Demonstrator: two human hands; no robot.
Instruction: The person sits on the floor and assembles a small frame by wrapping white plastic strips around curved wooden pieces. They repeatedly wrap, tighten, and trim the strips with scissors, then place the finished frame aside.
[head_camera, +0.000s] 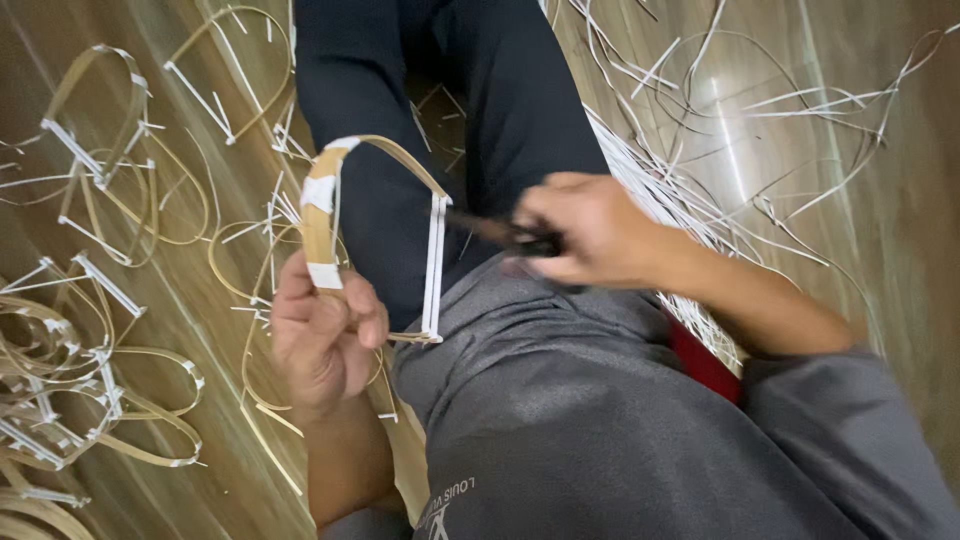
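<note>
Gripping a curved bamboo strip frame, the person's left hand has its fingers closed around the lower end, just under a white binding; the strip arches up and over to a white upright bar that stands between the two hands. The right hand is curled tight around a dark, slim tool, blurred, whose tip points toward the white bar and lies near it; whether it touches cannot be told. Both hands sit above the person's lap, over a grey shirt and dark trousers. Beside the right forearm a red patch shows. Left of the left hand, on the wooden floor, lie finished bamboo loops bound with white strips, and more of them farther out beyond that hand. Beyond the right hand, a loose tangle of thin white strips spreads over the floor.
</note>
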